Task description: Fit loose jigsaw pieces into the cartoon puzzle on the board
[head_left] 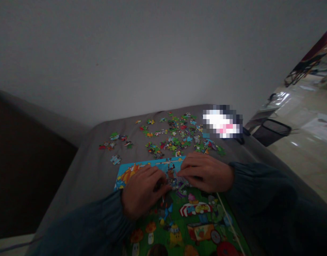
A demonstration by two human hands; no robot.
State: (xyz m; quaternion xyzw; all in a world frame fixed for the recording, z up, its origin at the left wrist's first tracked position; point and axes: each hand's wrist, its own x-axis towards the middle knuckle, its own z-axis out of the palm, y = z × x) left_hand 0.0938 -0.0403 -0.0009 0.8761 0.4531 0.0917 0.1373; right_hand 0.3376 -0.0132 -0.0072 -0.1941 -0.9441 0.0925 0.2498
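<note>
Both sleeved arms reach in; left hand and right hand lie flat, fingers together, pressing the puzzle on the grey counter. Loose pieces beyond: light, thin card, best pinched by edges.

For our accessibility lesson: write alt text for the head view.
Left hand and right hand press on a half-built cartoon puzzle on a grey table. Loose pieces lie scattered beyond, under a plain wall.

It looks like a room in a home. A grey-covered counter against a plain wall carries a colourful jigsaw puzzle and loose pieces. A glossy tiled floor with a dark bin lies beside it.
</note>
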